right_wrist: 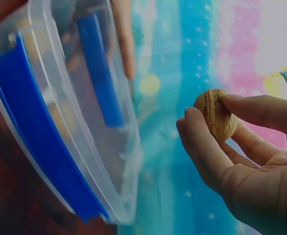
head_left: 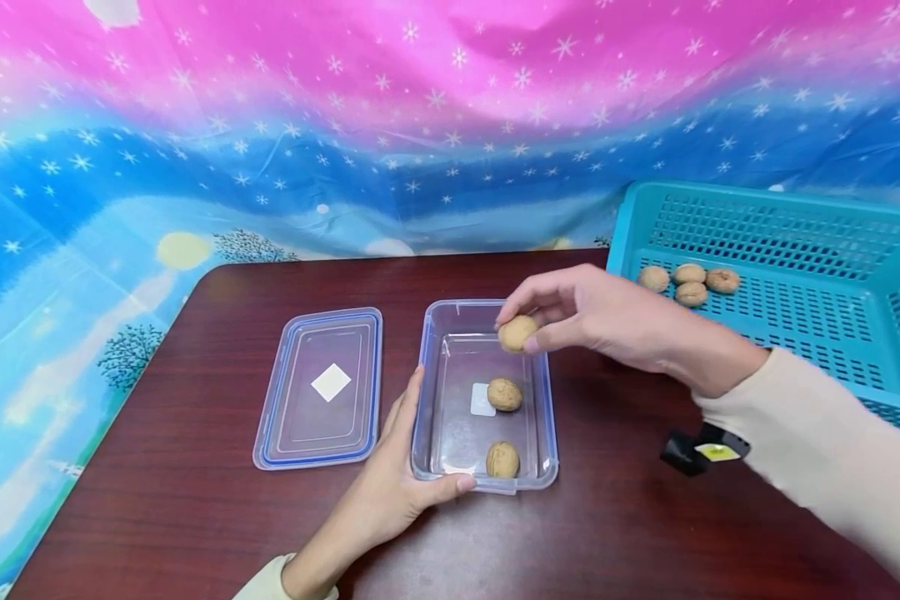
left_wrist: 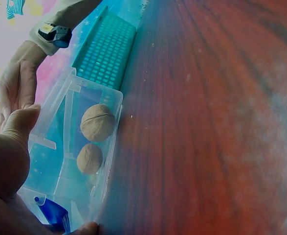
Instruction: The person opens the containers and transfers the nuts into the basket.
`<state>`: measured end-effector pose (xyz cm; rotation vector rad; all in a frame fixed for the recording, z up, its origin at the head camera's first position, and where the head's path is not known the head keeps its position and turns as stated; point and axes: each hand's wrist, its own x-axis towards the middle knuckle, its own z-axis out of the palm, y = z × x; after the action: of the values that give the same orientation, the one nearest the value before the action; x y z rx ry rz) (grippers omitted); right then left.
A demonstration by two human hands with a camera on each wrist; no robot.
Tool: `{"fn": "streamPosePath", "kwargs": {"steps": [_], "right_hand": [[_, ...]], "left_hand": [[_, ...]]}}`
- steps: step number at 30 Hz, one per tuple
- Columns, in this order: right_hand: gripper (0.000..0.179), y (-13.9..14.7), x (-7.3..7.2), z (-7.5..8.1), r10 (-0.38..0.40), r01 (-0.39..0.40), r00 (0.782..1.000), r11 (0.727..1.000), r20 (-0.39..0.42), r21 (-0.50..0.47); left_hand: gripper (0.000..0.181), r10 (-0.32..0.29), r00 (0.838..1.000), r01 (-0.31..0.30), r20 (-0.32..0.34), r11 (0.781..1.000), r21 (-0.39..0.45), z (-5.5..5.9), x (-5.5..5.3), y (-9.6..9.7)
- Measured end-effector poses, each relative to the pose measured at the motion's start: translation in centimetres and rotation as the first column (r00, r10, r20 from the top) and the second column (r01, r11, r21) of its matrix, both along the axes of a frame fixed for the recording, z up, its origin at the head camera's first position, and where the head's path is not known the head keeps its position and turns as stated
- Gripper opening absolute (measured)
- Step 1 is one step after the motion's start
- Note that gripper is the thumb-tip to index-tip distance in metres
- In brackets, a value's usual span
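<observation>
My right hand point(head_left: 570, 312) pinches a walnut point(head_left: 517, 333) between thumb and fingertips, above the far right part of a clear plastic box point(head_left: 457, 425). In the right wrist view the same walnut point(right_wrist: 215, 115) shows its seam, raised beside the box wall. Inside the box lie two walnuts, one near the middle point(head_left: 504, 395) and one by the near wall point(head_left: 502, 460). My left hand point(head_left: 390, 492) grips the box at its near left corner, thumb over the near rim and fingers along the left side. In the left wrist view the left thumb point(left_wrist: 23, 122) shows at the rim.
A clear lid point(head_left: 300, 392) with a blue seal and a white diamond sticker lies left of the box. At the right stands a turquoise basket point(head_left: 817, 333) holding several walnuts point(head_left: 690, 294). A snowflake-patterned cloth point(head_left: 420, 125) hangs behind the dark red table point(head_left: 217, 350).
</observation>
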<state>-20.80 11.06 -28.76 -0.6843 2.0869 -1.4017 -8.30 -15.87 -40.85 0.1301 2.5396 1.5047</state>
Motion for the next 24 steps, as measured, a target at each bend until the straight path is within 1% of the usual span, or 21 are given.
{"fn": "streamPosePath", "kwargs": {"steps": [4,7,10,14,17,22,24], "right_hand": [[0.033,2.4,-0.9,1.0,-0.021,0.023,0.998,0.999,0.052,-0.047],[0.033,4.5,-2.0,1.5,-0.028,0.031,0.998,0.998,0.061,-0.049],[0.032,7.0,-3.2,1.9,-0.040,0.041,0.997,0.999,0.072,-0.021],[0.036,10.5,-4.9,2.2,-0.023,0.022,0.996,1.000,0.084,0.020],[0.038,12.9,-6.1,2.2,-0.031,0.029,0.999,0.998,0.043,0.047],[0.039,16.8,-7.8,1.4,-0.107,0.110,0.993,0.992,-0.040,0.067],[0.040,18.2,-8.4,0.9,-0.121,0.125,0.991,0.990,-0.062,0.070]], "left_hand": [[0.129,0.000,1.000,0.000,-0.004,1.000,-0.001,0.0,0.0,0.0],[0.129,-0.001,1.000,0.001,-0.004,1.000,0.000,0.0,0.0,0.0],[0.128,-0.002,1.000,0.002,-0.006,1.000,0.002,0.0,0.0,0.0],[0.129,-0.003,1.000,0.003,-0.007,1.000,0.004,0.0,0.1,0.0],[0.130,0.000,1.000,0.000,-0.006,1.000,0.002,0.0,0.1,0.0],[0.131,-0.001,1.000,0.001,-0.007,1.000,0.000,0.1,0.1,0.1],[0.131,-0.001,1.000,0.000,-0.005,1.000,-0.001,0.1,0.1,0.1]]}}
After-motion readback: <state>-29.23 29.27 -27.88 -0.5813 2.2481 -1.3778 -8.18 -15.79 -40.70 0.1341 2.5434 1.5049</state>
